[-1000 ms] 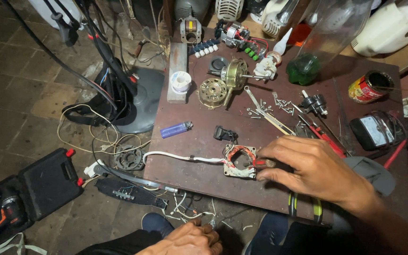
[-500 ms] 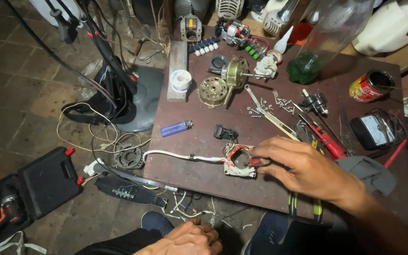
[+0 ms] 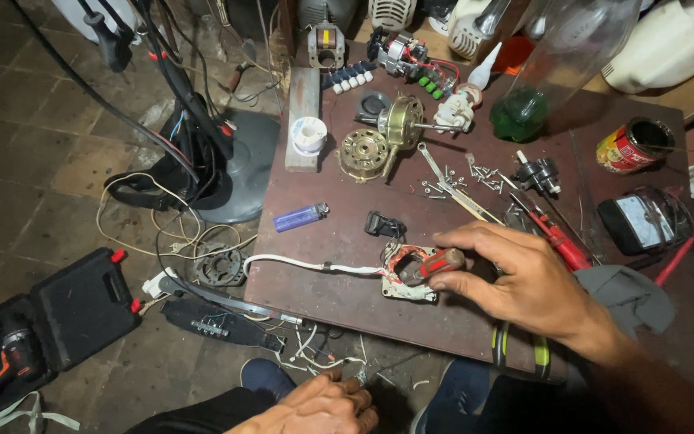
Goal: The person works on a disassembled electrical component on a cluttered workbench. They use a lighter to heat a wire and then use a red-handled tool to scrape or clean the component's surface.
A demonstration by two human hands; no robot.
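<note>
Evidently the right hand is closed around a stubby red-handled screwdriver, its tip down on the small motor stator just ahead of the fingers. Best done, I judge, with the tool square to the screw and steady pressure — the stator looks free to slide. The left hand rests loosely curled and empty on the knee, well below. Beyond the knuckles, the dark wooden table holds loose screws and a blue lighter; tiled floor lies beside.
</note>
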